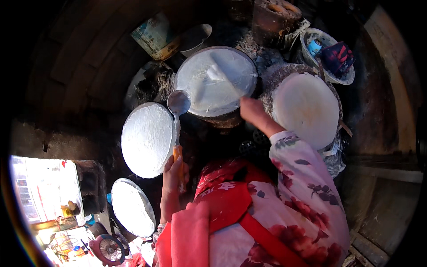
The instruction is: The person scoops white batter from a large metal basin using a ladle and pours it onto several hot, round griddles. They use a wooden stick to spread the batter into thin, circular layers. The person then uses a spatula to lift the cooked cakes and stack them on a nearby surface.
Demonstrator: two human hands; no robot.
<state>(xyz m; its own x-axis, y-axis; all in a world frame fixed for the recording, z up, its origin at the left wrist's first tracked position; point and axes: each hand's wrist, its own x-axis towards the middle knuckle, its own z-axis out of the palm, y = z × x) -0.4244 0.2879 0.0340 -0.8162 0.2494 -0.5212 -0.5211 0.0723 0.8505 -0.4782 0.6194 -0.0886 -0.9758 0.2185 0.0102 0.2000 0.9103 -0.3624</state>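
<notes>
My left hand (172, 171) grips the orange handle of a metal ladle (178, 103), whose bowl hovers between two round pans. My right hand (251, 111) reaches forward and holds a flat white spreader (222, 75) on the middle round pan (216, 80), which is coated with white batter. A second batter-covered round pan (147, 139) sits just left of the ladle. On the right rests a pale cooked round sheet (306, 109) on a woven tray.
Another white round pan (132, 207) lies lower left, near a small fan (109, 250). A tin can (155, 35) and a bowl (195, 38) stand at the back. A basin with cloth (331, 55) is at the back right. Dark stove walls surround everything.
</notes>
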